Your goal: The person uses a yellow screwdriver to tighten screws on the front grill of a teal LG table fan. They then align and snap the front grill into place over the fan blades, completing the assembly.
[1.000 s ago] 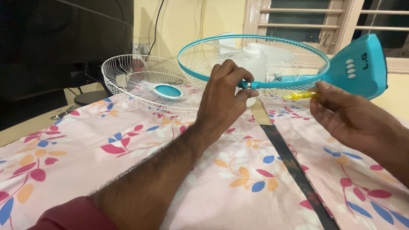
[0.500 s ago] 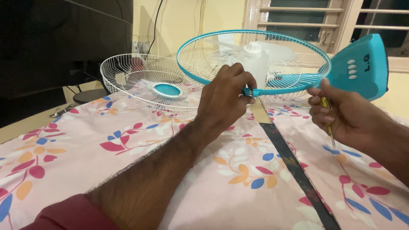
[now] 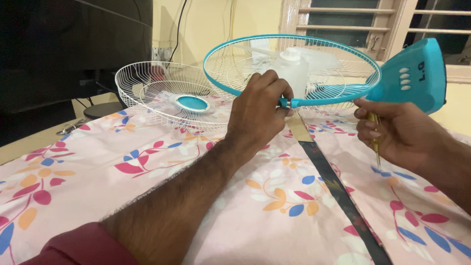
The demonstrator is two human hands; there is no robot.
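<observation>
At frame centre my left hand [image 3: 257, 115] pinches the fan rim's clip [image 3: 285, 103]; at right, my right hand [image 3: 395, 130] clenches a screwdriver [image 3: 376, 145].

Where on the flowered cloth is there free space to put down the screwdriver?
The cloth is bare left of the left hand and its forearm, in front of the white grille. Another bare patch lies between the forearm and the dark strip. Near the fan and right hand it is crowded.
</observation>
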